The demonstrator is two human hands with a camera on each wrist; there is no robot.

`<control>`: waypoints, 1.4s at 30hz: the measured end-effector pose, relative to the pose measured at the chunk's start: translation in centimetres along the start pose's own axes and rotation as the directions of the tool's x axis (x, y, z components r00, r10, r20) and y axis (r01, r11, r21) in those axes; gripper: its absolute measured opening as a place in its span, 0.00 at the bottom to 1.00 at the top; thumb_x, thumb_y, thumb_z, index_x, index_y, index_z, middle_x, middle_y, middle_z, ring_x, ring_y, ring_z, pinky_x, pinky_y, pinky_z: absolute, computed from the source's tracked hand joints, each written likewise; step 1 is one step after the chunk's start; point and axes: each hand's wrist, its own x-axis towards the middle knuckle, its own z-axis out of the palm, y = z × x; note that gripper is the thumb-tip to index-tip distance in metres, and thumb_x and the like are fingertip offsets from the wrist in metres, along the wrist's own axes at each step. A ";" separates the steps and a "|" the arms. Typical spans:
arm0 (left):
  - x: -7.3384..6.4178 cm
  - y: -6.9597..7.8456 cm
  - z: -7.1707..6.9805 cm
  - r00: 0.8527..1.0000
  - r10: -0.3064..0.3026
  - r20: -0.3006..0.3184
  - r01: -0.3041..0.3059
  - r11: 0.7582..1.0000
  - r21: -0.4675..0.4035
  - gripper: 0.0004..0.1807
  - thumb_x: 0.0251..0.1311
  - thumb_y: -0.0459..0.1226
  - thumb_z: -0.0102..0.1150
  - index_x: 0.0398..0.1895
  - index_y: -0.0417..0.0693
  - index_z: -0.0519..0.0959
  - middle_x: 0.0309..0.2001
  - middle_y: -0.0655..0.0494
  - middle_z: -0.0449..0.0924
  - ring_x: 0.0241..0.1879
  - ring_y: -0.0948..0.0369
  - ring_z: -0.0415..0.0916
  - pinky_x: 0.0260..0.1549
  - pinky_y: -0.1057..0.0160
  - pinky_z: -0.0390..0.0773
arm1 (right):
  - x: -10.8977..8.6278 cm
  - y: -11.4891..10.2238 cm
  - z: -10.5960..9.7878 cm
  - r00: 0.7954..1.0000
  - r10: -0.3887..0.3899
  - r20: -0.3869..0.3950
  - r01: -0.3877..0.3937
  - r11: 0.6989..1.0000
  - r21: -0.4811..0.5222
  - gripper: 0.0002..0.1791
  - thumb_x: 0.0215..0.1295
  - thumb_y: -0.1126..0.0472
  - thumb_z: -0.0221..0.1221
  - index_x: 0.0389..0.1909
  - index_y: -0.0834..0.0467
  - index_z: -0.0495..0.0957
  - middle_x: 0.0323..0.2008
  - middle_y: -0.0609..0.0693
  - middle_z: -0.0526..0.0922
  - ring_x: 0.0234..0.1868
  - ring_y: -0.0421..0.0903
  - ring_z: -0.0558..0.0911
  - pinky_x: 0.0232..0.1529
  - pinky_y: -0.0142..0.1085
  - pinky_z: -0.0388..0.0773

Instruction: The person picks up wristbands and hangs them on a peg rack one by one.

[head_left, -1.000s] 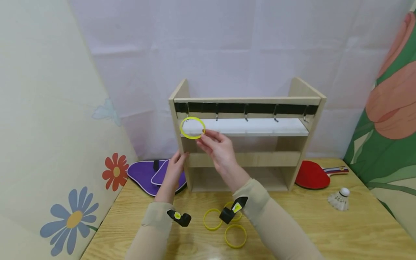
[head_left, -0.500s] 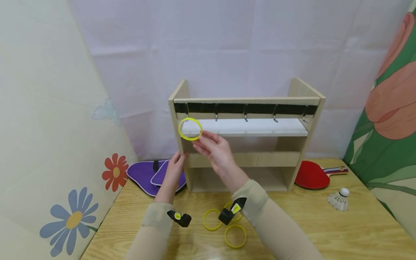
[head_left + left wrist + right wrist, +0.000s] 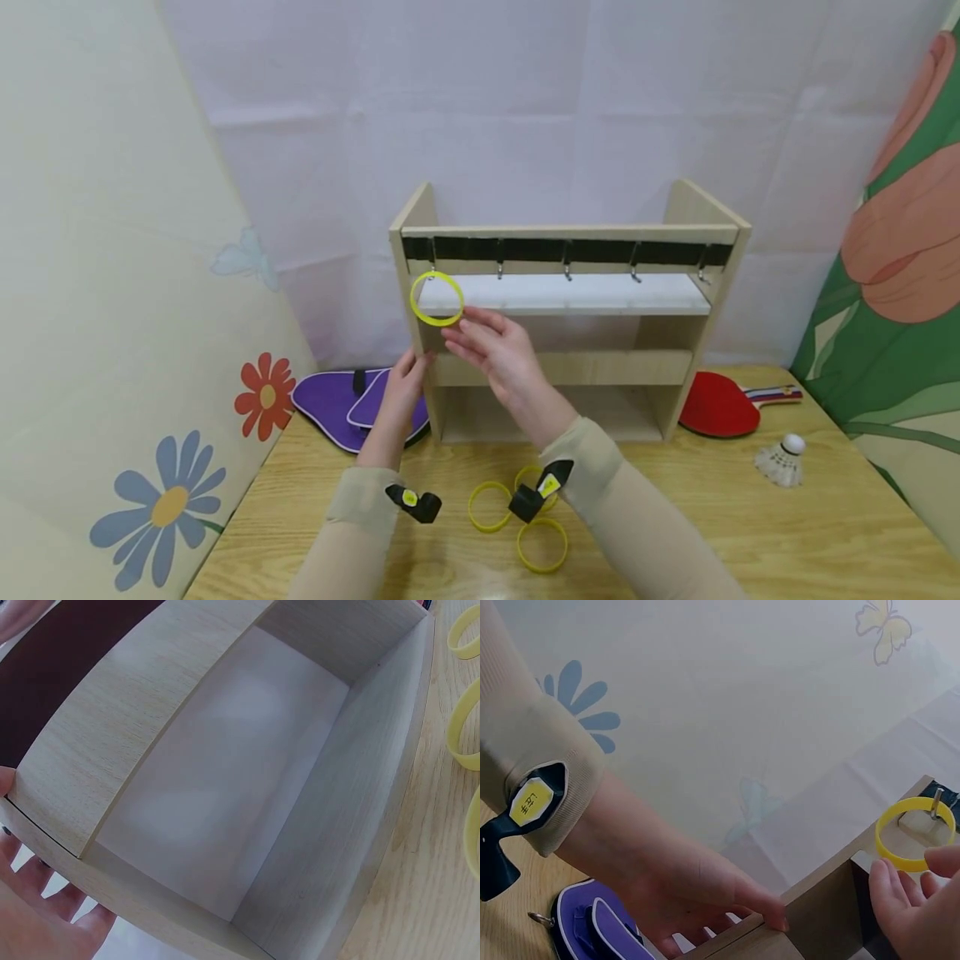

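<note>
Our left hand (image 3: 401, 390) reaches forward, its fingers (image 3: 761, 911) laid out straight. Our right hand (image 3: 497, 350) is raised beside it, fingers (image 3: 889, 889) loosely spread, gripping nothing.

The wooden table (image 3: 825, 533) carries a shelf rack (image 3: 675, 367), three yellow rings (image 3: 542, 546), paddle (image 3: 718, 404), shuttlecock (image 3: 782, 460) and purple case (image 3: 330, 404).

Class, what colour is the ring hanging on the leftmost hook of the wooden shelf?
The ring is yellow, clearest in the head view, where the right hand is just beside it.
</note>
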 end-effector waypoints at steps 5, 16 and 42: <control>0.0 0.0 0.1 1.000 -0.002 -0.005 0.001 1.000 -0.009 0.25 0.72 0.42 0.46 0.71 0.53 0.69 0.54 0.46 0.77 0.43 0.66 0.75 0.49 0.64 0.73 | -0.3 0.1 -0.7 1.000 0.000 0.006 0.001 0.999 -0.051 0.19 0.69 0.70 0.56 0.60 0.64 0.75 0.52 0.62 0.82 0.40 0.44 0.87 0.49 0.36 0.82; 0.2 -0.3 -0.1 1.000 -0.004 -0.002 0.004 1.000 -0.021 0.24 0.72 0.43 0.47 0.69 0.51 0.70 0.47 0.57 0.79 0.41 0.68 0.75 0.48 0.66 0.73 | -1.0 0.6 -3.4 0.999 0.008 0.042 -0.001 0.984 -0.176 0.21 0.71 0.70 0.54 0.64 0.67 0.70 0.58 0.68 0.77 0.44 0.44 0.86 0.52 0.36 0.81; 0.0 0.0 -0.1 1.000 -0.012 0.023 0.013 1.000 -0.029 0.26 0.73 0.42 0.45 0.72 0.50 0.67 0.59 0.44 0.74 0.45 0.67 0.73 0.54 0.62 0.71 | -4.3 1.4 -12.2 0.999 0.023 0.030 -0.011 0.928 -0.372 0.23 0.71 0.71 0.53 0.65 0.71 0.67 0.49 0.61 0.83 0.41 0.43 0.86 0.47 0.35 0.83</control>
